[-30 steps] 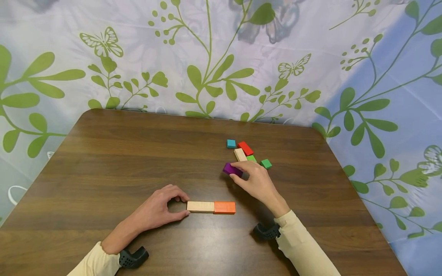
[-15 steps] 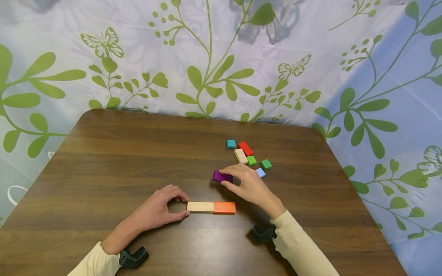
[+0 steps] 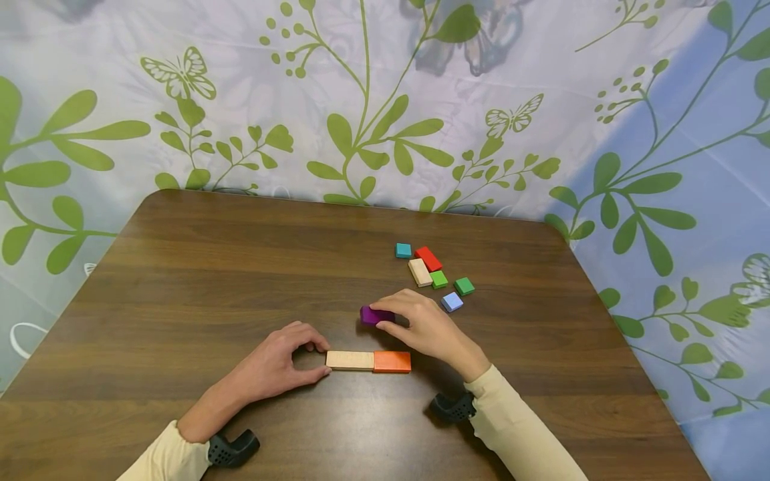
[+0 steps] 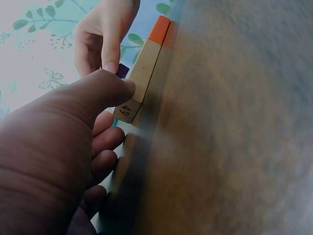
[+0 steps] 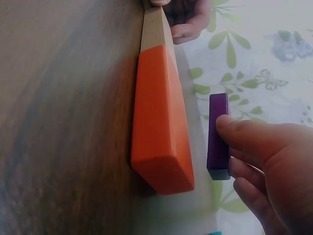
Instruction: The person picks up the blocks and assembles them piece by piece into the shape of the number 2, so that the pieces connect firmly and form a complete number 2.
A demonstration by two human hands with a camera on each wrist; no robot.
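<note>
My left hand pinches the left end of a plain wooden block between thumb and fingers; the number 49 is written on its end face. An orange block lies end to end with it on the right, the two forming one straight row. My right hand pinches a purple block between thumb and fingers, just beyond the row and apart from it. In the right wrist view the purple block is held beside the orange block. Its far right part is hidden by my fingers in the head view.
Loose blocks lie farther back on the brown table: teal, red, plain wood, light green, dark green and light blue. A leaf-patterned cloth hangs behind the table.
My right hand has carried the purple block left and toward me, away from the loose blocks, uncovering the light blue one. The left hand and the two-block row stay in place.
</note>
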